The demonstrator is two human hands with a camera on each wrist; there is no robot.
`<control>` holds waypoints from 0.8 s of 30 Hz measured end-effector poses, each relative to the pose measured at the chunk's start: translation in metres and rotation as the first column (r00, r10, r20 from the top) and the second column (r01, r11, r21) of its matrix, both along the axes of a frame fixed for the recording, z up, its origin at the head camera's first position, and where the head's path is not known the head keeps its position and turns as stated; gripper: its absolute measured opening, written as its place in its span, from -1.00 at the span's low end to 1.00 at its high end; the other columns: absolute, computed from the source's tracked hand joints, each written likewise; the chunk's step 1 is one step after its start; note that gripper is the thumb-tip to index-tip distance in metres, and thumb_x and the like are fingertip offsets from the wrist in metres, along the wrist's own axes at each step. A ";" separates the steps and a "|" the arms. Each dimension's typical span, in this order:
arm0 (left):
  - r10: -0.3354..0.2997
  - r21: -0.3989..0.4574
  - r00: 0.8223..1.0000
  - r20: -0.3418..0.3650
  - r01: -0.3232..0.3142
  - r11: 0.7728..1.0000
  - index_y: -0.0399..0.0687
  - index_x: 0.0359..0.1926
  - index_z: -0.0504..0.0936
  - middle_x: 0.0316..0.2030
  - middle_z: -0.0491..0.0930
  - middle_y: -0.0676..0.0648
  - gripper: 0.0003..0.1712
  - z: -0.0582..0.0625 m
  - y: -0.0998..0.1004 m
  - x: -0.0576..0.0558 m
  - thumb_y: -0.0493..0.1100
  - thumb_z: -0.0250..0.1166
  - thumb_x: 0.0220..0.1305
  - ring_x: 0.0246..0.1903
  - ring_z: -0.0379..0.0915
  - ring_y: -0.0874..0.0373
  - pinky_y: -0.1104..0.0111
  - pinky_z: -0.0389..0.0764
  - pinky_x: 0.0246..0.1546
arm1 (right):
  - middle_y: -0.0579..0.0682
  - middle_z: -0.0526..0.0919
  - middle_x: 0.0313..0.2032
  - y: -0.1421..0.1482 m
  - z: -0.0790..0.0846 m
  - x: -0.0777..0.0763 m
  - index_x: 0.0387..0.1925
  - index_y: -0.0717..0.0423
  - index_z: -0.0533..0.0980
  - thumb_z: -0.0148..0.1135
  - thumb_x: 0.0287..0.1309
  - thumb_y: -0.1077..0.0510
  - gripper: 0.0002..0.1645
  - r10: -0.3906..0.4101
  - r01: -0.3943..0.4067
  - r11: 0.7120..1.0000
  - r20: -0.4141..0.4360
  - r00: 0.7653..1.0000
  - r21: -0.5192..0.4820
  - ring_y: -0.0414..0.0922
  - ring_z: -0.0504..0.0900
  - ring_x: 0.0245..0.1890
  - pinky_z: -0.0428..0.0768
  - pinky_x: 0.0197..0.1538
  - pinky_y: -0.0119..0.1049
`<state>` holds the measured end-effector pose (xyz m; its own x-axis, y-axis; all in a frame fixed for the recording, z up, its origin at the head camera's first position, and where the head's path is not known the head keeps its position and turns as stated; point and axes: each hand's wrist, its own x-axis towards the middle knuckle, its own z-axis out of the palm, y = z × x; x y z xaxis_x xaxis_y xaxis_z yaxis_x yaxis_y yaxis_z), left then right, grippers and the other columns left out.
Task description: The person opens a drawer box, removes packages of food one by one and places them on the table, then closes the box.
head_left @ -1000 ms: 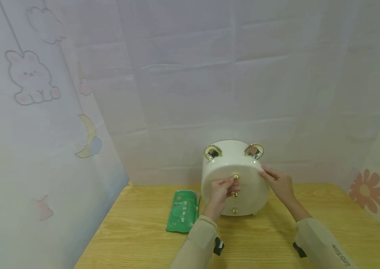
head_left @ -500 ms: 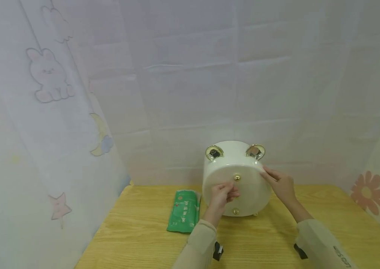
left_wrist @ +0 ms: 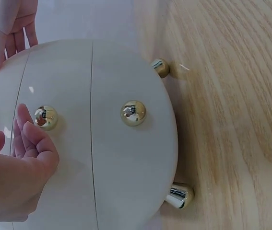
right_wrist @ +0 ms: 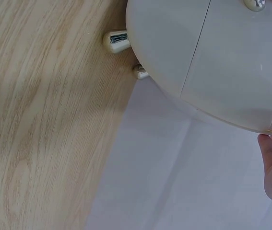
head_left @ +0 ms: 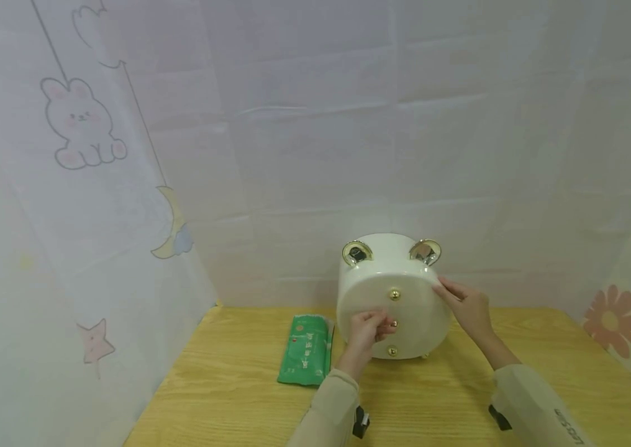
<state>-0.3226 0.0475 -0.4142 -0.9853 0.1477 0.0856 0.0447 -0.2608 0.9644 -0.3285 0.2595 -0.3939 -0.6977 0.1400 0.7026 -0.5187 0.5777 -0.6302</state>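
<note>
A white, round-fronted drawer box [head_left: 363, 301] with gold ears stands on the table, its front split into three drawers. Gold knobs run down its middle: the top knob [head_left: 394, 295], the middle knob [left_wrist: 45, 118] and the bottom knob [left_wrist: 133, 113]. My left hand [head_left: 368, 332] is in front of the face, its fingers loosely bent right beside the middle knob, with nothing in them. At the upper right edge of the box, my right hand [head_left: 469, 310] rests its fairly straight fingertips on the rim. All drawers look flush with the front.
A green soft packet [head_left: 305, 351] with white lettering lies on the wooden table [head_left: 226, 385] left of the box. Small gold feet [left_wrist: 180, 195] hold the box up. A pale curtain [head_left: 304, 174] hangs close behind the table.
My left hand has come down from the top knob to beside the middle one, leaving the top knob in full sight. The right hand stays at the edge. The head view shifts slightly.
</note>
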 end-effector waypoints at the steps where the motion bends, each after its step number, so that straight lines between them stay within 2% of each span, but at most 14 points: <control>1: -0.001 -0.003 1.000 0.000 0.001 1.000 -0.44 -0.30 0.59 -0.41 0.66 -0.23 -0.75 -0.001 0.000 0.000 -0.24 0.19 0.21 -0.53 0.59 0.21 0.48 0.46 -0.50 | 0.29 0.59 -0.16 0.000 0.000 0.000 -0.10 0.39 0.53 0.25 0.11 0.19 -0.63 -0.001 0.001 1.000 0.001 1.000 -0.002 -0.74 0.34 -0.27 0.40 -0.31 -0.76; 9: 0.015 -0.008 1.000 0.020 -0.015 1.000 -0.41 -0.26 0.58 -0.44 0.66 -0.17 -0.79 -0.009 0.001 0.001 -0.28 0.19 0.18 -0.56 0.57 0.23 0.50 0.47 -0.53 | 0.28 0.59 -0.15 0.000 0.000 0.000 -0.10 0.37 0.54 0.26 0.10 0.18 -0.62 -0.018 0.018 1.000 0.010 1.000 -0.010 -0.75 0.34 -0.28 0.40 -0.32 -0.76; 17: 0.073 -0.005 0.997 0.035 -0.072 0.997 -0.46 -0.33 0.57 -0.49 0.65 -0.16 -0.82 -0.011 0.006 0.004 -0.33 0.22 0.12 -0.58 0.56 0.23 0.51 0.48 -0.56 | 0.30 0.59 -0.19 -0.001 0.000 -0.001 -0.13 0.40 0.54 0.27 0.08 0.21 -0.64 -0.013 0.013 1.000 -0.018 1.000 -0.005 -0.75 0.34 -0.29 0.40 -0.32 -0.76; 24: 0.113 -0.015 0.992 0.052 -0.112 0.994 -0.44 -0.40 0.58 -0.59 0.62 -0.07 -0.85 -0.013 0.009 0.005 -0.33 0.23 0.10 -0.62 0.52 0.24 0.50 0.47 -0.58 | 0.30 0.59 -0.18 -0.001 -0.001 -0.001 -0.13 0.40 0.54 0.27 0.08 0.21 -0.64 -0.016 0.016 1.000 -0.013 1.000 0.000 -0.75 0.33 -0.29 0.39 -0.33 -0.77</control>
<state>-0.3181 0.0567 -0.4277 -0.9988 0.0365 0.0316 0.0217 -0.2451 0.9693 -0.3298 0.2586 -0.3945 -0.6859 0.1509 0.7119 -0.5176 0.5864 -0.6231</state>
